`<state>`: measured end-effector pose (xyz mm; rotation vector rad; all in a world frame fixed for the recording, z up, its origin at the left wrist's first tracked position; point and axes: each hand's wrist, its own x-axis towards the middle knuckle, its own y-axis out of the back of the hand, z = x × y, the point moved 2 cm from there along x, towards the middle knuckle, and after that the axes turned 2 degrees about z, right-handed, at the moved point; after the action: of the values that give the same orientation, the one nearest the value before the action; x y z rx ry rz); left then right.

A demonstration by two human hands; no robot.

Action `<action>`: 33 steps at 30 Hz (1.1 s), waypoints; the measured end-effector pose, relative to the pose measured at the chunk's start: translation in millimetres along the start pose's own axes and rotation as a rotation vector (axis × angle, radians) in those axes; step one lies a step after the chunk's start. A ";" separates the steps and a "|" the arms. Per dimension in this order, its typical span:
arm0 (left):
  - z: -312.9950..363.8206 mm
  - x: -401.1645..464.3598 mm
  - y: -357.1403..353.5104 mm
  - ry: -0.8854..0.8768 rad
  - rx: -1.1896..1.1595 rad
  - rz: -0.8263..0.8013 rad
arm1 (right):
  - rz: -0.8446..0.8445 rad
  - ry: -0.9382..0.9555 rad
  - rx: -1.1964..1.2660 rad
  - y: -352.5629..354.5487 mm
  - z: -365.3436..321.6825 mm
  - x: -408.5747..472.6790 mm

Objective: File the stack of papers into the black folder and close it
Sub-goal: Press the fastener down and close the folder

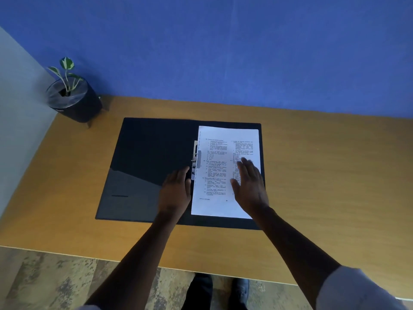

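Note:
The black folder (147, 157) lies open and flat on the wooden desk. A stack of printed white papers (221, 153) rests on its right half, with its left edge at the metal clip (194, 161) along the spine. My left hand (175, 193) sits on the folder just left of the papers, fingertips close to the lower end of the clip. My right hand (250, 185) lies flat, fingers apart, on the lower right part of the top sheet. Neither hand grips anything.
A small plant in a dark pot (73, 100) stands at the desk's far left corner, beside the blue wall. The desk's front edge (156, 265) runs in front of me, with floor and my shoes below it.

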<state>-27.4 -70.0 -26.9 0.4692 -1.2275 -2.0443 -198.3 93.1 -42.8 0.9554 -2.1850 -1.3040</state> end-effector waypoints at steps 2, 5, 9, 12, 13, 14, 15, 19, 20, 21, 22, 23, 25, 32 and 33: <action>2.6 21.2 2.0 -0.001 -0.018 -0.014 | -0.013 0.016 -0.016 -10.4 -4.5 10.0; 6.4 52.7 5.1 0.015 -0.037 -0.032 | -0.037 0.017 -0.035 -23.7 -10.6 21.6; 12.1 82.7 8.1 0.007 -0.066 -0.048 | -0.061 0.039 -0.083 -36.7 -11.9 25.3; 13.7 96.4 8.9 0.026 -0.074 -0.019 | -0.068 0.056 -0.135 -43.6 -8.9 23.1; 13.6 99.7 8.9 0.031 -0.082 -0.007 | -0.066 0.058 -0.148 -44.9 -8.4 22.8; 13.1 102.6 8.4 0.032 -0.089 -0.001 | -0.062 0.057 -0.156 -45.8 -8.2 22.6; 12.5 105.5 7.5 0.032 -0.097 -0.001 | -0.059 0.057 -0.163 -46.5 -8.1 22.4; 9.4 116.2 3.2 0.037 -0.137 -0.041 | -0.053 0.061 -0.199 -48.0 -7.6 21.7; 9.0 118.1 2.4 0.037 -0.159 -0.051 | -0.055 0.060 -0.204 -48.0 -7.8 21.6; 8.5 120.0 1.6 0.041 -0.187 -0.061 | -0.056 0.057 -0.207 -47.8 -8.0 21.5; 7.7 122.0 1.1 0.049 -0.219 -0.071 | -0.055 0.057 -0.208 -47.5 -8.3 21.5; 6.8 123.5 0.8 0.056 -0.244 -0.081 | -0.053 0.058 -0.210 -47.1 -8.7 21.0; 5.1 125.4 1.0 0.040 -0.261 -0.091 | -0.051 0.058 -0.214 -46.4 -9.4 20.7; -0.7 126.3 1.2 0.107 -0.397 -0.159 | -0.043 0.061 -0.222 -46.2 -10.3 20.0; 0.0 126.5 -0.1 0.122 -0.423 -0.196 | -0.040 0.061 -0.225 -46.2 -10.5 19.7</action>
<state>-115.0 -161.1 -21.3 0.5144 -0.6704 -2.3234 -188.8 57.4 -78.4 0.9412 -1.9331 -1.4820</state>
